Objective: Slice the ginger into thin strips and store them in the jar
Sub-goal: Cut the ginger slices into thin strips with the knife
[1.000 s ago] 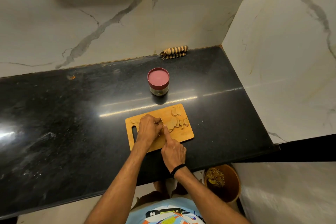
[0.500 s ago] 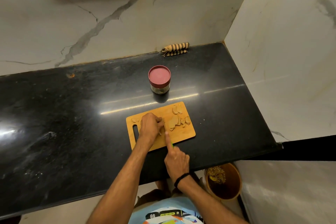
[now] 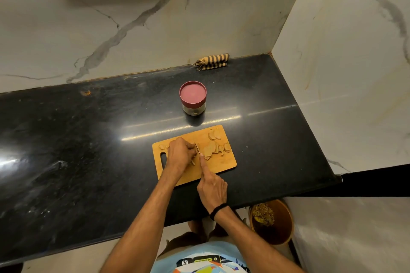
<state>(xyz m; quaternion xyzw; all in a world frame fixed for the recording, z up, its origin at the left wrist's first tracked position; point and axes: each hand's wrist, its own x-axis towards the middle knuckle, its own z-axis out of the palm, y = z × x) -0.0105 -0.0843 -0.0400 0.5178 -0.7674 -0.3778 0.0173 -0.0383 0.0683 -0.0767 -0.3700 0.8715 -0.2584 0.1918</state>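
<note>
A black surface (image 3: 88, 139) carries a wooden cutting board (image 3: 219, 165); the red-lidded jar (image 3: 193, 98) stands closed just beyond it. My left hand (image 3: 180, 154) curls its fingers over a ginger piece (image 3: 193, 162). My right hand (image 3: 211, 188) grips a knife (image 3: 197, 147), forefinger along the blade. Ginger slices (image 3: 210, 150) lie just right of it.

Warm, dim yellowish light falls from overhead. A streak of glare crosses the black countertop (image 3: 93, 184) beyond the cutting board (image 3: 221, 163); another flares at left. Edges bow; the centre is sharp.
</note>
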